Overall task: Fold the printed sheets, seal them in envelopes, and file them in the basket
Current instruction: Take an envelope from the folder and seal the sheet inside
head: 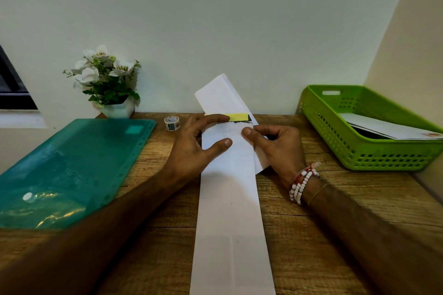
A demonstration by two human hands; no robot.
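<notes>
Where the wooden desk (311,211) meets a pale wall (239,19), the white envelope (230,199) lies from 6 o'clock to centre, with the folded sheet (220,96) jutting from its mouth toward 12. The left hand (191,143) and right hand (280,148) each pinch that mouth, thumbs on top. The green basket (318,127) sits at 3, a teal folder (72,163) at 9.

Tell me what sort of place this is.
Probably a home or small-office paperwork corner: a wooden desk, a green basket holding papers, a teal document folder and a tape roll.
</notes>
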